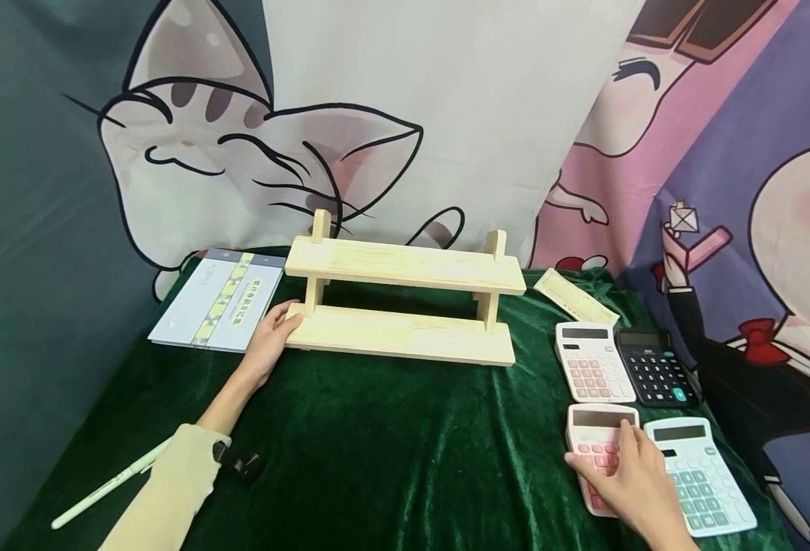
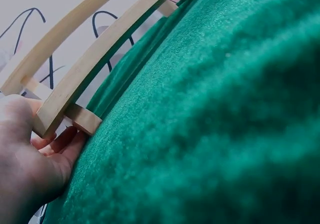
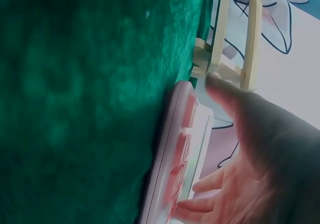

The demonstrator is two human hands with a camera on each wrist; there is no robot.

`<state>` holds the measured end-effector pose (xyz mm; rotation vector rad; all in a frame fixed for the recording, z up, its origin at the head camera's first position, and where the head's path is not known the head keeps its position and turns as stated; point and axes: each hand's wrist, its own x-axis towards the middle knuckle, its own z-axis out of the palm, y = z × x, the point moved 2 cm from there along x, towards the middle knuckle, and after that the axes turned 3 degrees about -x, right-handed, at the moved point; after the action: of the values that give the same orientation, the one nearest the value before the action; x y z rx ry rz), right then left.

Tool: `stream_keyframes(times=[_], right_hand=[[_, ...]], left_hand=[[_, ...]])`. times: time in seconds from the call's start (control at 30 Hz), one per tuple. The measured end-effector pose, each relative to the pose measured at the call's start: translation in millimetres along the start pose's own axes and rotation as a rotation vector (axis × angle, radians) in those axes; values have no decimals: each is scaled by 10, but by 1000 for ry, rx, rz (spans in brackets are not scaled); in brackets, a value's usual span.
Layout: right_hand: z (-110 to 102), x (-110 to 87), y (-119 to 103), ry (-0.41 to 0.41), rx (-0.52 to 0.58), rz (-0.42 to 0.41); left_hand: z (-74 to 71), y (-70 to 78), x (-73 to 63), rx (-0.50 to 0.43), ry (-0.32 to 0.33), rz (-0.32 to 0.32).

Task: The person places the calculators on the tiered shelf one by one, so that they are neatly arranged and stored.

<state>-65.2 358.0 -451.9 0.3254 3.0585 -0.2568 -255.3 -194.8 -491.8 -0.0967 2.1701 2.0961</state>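
Observation:
A two-tier wooden shelf (image 1: 405, 264) stands at the back middle. My left hand (image 1: 267, 348) holds the left end of its lower board, thumb above and fingers underneath, as the left wrist view (image 2: 35, 149) shows. At the front right, my right hand (image 1: 635, 482) is over a pink calculator (image 1: 587, 442). Its fingers are near the calculator's face and its thumb is spread apart, pointing left. Around it lie a white calculator with pink keys (image 1: 590, 375), a black calculator (image 1: 655, 371) and a mint-green calculator (image 1: 707, 490).
A pale blue booklet (image 1: 184, 306) with a patterned band lies left of the shelf. A white pen (image 1: 105, 491) rests beside my left sleeve. A yellowish paper slip (image 1: 575, 297) lies behind the calculators. Green velvet (image 1: 377, 459) covers the table; printed curtains hang behind.

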Motion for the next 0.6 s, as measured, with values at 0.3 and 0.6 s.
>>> stream_keyframes(times=[0.3,0.6], right_hand=[[16,15,-28,-128,-16,170],[39,39,-24,-239,-42,209]], left_hand=[[0,-14,-12,2,13,-3],[1,69,-38,-19,-8,-23]])
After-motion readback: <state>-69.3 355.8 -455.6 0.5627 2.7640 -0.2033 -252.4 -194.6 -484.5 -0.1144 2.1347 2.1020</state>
